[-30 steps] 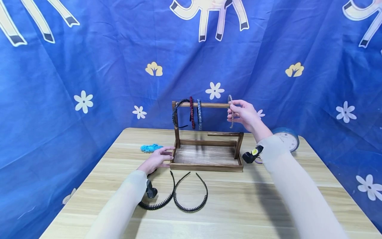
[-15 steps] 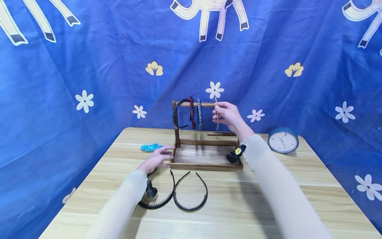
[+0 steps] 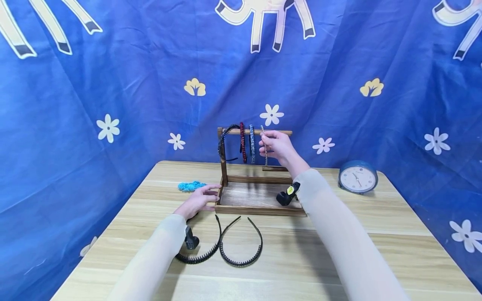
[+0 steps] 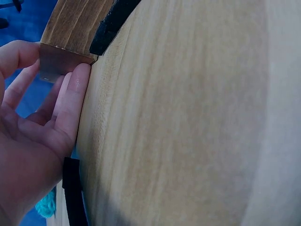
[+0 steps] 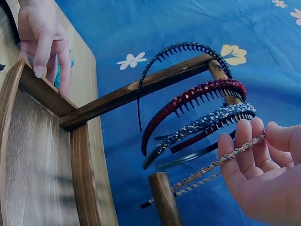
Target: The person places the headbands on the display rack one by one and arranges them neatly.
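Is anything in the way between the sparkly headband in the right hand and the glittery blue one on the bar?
Just the fingertips of the right hand: they poke past the pale headband toward the blue headband. Nothing else visible stands between them along the wooden bar.

The wooden table (image 3: 263, 284) bears a rack (image 3: 260, 210), two black headbands (image 3: 241, 264), a clock (image 3: 357, 177) and a turquoise bundle (image 3: 191, 186).
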Demonstrator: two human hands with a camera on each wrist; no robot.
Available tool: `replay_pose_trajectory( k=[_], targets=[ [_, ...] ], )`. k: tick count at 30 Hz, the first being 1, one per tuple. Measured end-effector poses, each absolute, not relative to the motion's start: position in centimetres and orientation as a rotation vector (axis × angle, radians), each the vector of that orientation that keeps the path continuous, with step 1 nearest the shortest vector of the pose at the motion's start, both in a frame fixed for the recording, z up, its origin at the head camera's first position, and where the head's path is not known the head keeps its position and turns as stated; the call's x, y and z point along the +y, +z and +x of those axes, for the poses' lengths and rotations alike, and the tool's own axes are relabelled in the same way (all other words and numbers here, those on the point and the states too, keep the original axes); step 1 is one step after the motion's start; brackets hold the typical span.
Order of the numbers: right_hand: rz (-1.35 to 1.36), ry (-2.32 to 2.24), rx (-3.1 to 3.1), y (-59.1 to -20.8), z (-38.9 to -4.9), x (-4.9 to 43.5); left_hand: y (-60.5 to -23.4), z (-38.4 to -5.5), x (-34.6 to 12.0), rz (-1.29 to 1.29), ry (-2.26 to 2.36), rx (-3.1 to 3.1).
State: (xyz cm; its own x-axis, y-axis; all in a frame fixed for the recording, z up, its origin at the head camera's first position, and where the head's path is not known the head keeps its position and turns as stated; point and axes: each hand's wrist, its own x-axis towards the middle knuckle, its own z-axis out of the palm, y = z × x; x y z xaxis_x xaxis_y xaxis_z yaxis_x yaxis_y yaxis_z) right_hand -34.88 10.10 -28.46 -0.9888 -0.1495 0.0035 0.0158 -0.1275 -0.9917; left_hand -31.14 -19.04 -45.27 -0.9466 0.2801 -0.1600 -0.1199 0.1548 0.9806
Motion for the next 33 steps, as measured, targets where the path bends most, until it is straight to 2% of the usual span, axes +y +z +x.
replay_pose_trajectory(
  k=[23,33],
  targets=[
    [-0.171,-2.221,1.988,-29.1,-35.2,10.0,-45.4,-31.5,-19.1,0.153,1.855,2.126],
    [-0.149,-2.224,2.072,-29.4,-34.6,12.2,-45.6,-31.7,-19.2,0.163,1.860,2.122]
  ],
)
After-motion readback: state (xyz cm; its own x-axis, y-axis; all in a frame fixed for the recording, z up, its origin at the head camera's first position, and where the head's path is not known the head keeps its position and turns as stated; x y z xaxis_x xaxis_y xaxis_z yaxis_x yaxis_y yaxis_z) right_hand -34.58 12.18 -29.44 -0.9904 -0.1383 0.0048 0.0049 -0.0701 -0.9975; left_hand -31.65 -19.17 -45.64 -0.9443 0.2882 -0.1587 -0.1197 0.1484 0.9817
